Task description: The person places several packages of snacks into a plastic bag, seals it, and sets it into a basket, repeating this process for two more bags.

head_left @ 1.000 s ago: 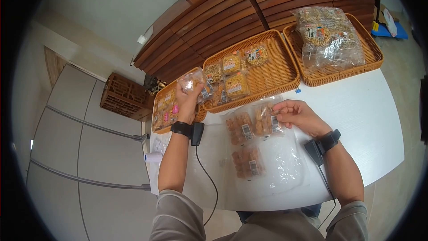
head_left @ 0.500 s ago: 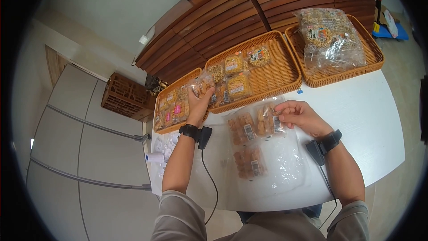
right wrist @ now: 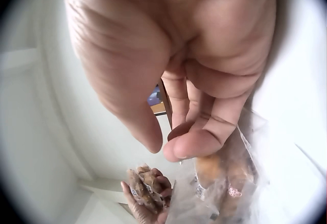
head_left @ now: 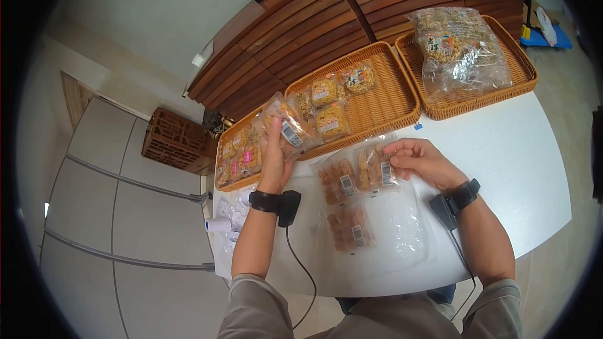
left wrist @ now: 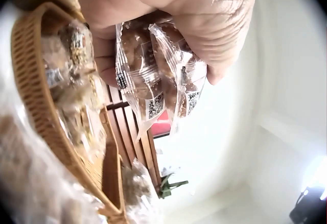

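Observation:
My left hand (head_left: 274, 162) holds two clear packets of brown snack pieces (head_left: 290, 127) up in front of the baskets. In the left wrist view the packets (left wrist: 176, 76) lie face to face between thumb and fingers, barcode labels showing. With curled fingers, my right hand (head_left: 428, 164) pinches the upper right edge of a large clear plastic bag (head_left: 402, 238) on the table. Three similar snack packets (head_left: 336, 179) lie within the bag's outline, one of them right by the right fingertips. In the right wrist view, crinkled plastic (right wrist: 194, 198) shows below the index fingertip.
A middle wicker basket (head_left: 392, 88) has several snack packets; a left one (head_left: 233, 183) holds more. In the right basket (head_left: 524, 81) lies a large filled plastic bag (head_left: 465, 56). A white roll (head_left: 218, 225) and crumpled paper sit at the white table's (head_left: 521, 169) left edge.
My left hand has moved slightly right and back toward me with the packets, turning them so a barcode label faces up. The right hand stays at the bag's edge.

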Demonstrator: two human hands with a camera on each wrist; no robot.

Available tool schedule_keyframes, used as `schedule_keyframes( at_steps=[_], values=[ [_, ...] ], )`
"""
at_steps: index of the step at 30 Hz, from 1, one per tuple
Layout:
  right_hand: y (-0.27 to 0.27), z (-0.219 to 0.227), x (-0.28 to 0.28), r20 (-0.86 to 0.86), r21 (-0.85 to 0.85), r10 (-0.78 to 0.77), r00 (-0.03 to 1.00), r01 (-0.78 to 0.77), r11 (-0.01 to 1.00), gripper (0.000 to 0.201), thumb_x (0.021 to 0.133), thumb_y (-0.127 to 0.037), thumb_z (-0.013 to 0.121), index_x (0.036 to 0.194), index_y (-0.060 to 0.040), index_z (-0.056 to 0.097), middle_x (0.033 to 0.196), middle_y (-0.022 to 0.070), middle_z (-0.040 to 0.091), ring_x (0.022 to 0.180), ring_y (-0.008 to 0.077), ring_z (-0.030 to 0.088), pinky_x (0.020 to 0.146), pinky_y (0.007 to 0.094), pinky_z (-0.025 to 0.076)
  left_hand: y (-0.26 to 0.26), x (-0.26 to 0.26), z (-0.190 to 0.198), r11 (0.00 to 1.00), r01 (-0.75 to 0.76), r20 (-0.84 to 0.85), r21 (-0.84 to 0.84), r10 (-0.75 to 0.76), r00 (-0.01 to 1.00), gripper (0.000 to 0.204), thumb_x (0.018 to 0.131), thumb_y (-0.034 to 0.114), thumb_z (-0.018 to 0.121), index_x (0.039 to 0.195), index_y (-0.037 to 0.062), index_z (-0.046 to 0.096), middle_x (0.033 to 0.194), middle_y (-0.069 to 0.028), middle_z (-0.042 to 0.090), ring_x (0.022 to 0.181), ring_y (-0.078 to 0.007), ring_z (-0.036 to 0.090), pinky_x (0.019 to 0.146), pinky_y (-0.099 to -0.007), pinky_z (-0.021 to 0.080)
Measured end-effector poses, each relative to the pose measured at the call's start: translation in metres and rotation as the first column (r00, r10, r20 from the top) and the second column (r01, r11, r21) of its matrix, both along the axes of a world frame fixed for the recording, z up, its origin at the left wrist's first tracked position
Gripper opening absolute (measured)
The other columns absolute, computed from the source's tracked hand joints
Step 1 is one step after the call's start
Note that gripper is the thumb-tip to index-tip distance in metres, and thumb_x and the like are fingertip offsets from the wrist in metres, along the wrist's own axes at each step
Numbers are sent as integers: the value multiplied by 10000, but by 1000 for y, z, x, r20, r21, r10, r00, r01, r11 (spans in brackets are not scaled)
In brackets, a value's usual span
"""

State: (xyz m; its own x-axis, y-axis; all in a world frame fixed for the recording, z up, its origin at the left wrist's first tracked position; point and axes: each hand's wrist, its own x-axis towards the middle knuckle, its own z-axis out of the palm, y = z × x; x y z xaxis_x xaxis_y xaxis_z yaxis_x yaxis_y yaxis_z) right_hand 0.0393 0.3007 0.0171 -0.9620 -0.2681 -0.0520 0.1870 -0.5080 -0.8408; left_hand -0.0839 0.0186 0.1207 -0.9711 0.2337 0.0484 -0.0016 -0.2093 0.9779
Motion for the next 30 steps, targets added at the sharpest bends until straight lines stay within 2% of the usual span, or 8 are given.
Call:
schedule_keyframes(
  at_steps=[5,8,11,16,20,23,26,30],
  values=[
    [4,4,1,35,-152,7,999,-1,988,302,980,-158,624,1220,23,601,1000,104,682,823,159,695,766,277,587,25,24,-10,995,92,73,31,-94,993,491,1032,363,529,1386,38,431,1263,-87,598,1132,-193,617,961,-364,520],
    [6,8,2,19,-277,-16,1000,21,961,345,1013,-213,567,1252,36,581,1094,157,682,941,221,708,846,319,596,42,40,-14,973,204,18,-113,-203,979,475,1036,337,527,1388,36,425,1269,-94,592,1129,-186,617,948,-339,522],
    [7,11,2,-15,-318,-63,998,54,946,433,1034,-288,517,1297,54,542,1221,203,647,1113,259,656,929,356,568,64,54,-16,957,219,43,-188,-215,976,444,1035,305,535,1352,7,445,1215,-89,600,1050,-145,621,884,-304,542],
    [6,7,2,-97,-277,-74,992,45,960,518,1011,-331,560,1378,26,480,1332,153,572,1219,214,572,979,358,533,96,69,-11,939,281,96,-200,-266,959,440,1021,275,562,1342,-1,443,1184,-80,599,1022,-116,613,835,-269,545],
    [3,7,4,-123,-223,-72,990,43,974,558,984,-347,611,1400,-3,469,1366,111,533,1240,165,535,971,344,520,108,68,-18,921,367,127,-129,-352,927,527,986,186,618,1408,-5,365,1239,-100,574,1075,-135,596,908,-276,521],
    [3,8,3,-133,-175,-99,986,75,982,561,969,-349,639,1384,-3,488,1310,96,582,1198,139,562,970,314,502,116,71,-28,911,370,70,-180,-364,929,694,957,159,656,1485,-15,241,1299,-133,535,1142,-159,564,944,-285,497],
    [1,11,3,-175,-9,-139,975,140,990,557,959,-367,653,1358,-4,514,1239,78,633,1140,127,591,979,284,483,120,74,-26,879,390,36,-274,-396,918,802,945,169,672,1520,-20,146,1345,-158,497,1189,-178,538,964,-297,485],
    [5,10,3,-139,-2,-118,983,119,993,541,957,-365,653,1335,2,532,1198,66,660,1109,124,607,989,278,463,121,72,-20,884,367,107,-290,-351,930,774,958,168,655,1516,-26,155,1332,-174,509,1176,-185,550,978,-304,478]
  ],
)
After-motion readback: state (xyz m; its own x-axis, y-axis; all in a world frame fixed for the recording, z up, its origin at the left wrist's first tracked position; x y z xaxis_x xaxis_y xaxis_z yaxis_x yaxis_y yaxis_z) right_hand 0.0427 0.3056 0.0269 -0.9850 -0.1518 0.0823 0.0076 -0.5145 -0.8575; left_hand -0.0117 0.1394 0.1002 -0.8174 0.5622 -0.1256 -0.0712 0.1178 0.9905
